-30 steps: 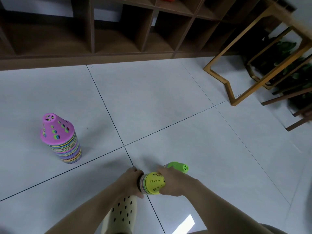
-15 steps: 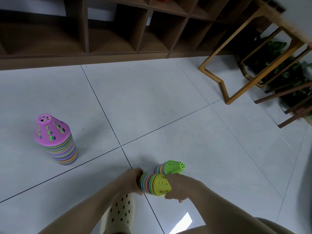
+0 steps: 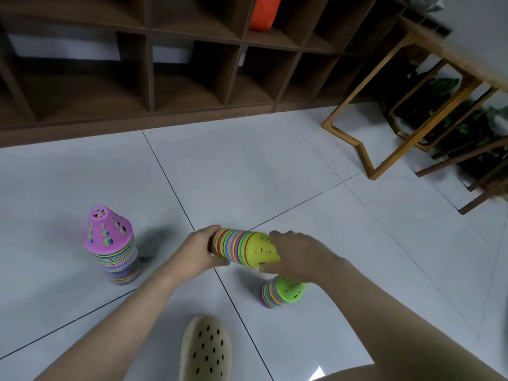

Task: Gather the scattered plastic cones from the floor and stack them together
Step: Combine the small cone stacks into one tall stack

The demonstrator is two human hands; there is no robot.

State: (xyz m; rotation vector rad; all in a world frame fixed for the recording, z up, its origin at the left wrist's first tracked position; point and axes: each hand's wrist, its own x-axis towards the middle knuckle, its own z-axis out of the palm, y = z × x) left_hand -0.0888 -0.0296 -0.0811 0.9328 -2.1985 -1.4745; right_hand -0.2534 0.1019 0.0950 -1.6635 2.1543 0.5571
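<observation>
Held stack: a stack of cones (image 3: 243, 248) with a yellow cone at its right end lies sideways in the air above the floor, between the two hands.
Left hand: the left hand (image 3: 193, 253) grips the wide, striped end of the held stack; its fingers are curled around the rim.
Right hand: the right hand (image 3: 295, 250) holds the yellow, narrow end; its fingers are curled over the tip, clamped on the stack.
Green stack: a short stack with a green cone on top (image 3: 283, 291) stands on the floor (image 3: 247, 174), just below the right wrist, a little tilted.
Pink stack: a tall stack with a pink cone on top (image 3: 112, 244) stands upright on the floor, well to the left of the hands.
Shoe: a beige shoe with holes (image 3: 206, 350) is on the floor near the bottom edge.
Background: a dark wooden shelf (image 3: 165, 64) runs along the wall; an orange thing (image 3: 264, 12) stands in one compartment. A wooden frame of furniture (image 3: 384, 133) stands at the right.
</observation>
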